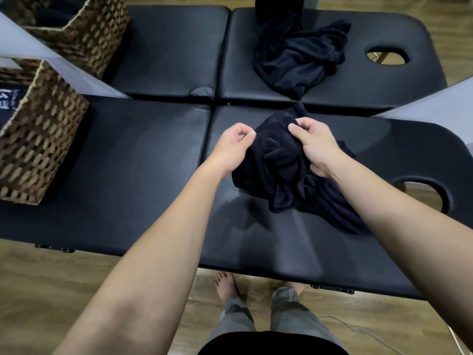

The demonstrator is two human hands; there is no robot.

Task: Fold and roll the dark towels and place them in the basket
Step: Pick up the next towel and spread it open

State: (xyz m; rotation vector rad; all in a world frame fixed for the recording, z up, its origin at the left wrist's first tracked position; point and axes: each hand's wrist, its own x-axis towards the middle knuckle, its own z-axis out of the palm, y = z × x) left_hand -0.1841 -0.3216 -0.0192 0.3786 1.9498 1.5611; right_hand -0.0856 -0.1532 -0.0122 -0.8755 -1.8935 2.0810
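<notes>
On the bench (128, 175) our hands, left (231, 149) and right (313, 144), pinch the crumpled dark towel (281, 175) to spread it, wicker basket (38, 139) at nine o'clock.

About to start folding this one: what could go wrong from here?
The dark towel is bunched between the left hand and right hand, so a corner may be hard to find. Its lower end lies near the table edge and could slide off. The basket sits far left, so a roll might loosen while carried.
</notes>
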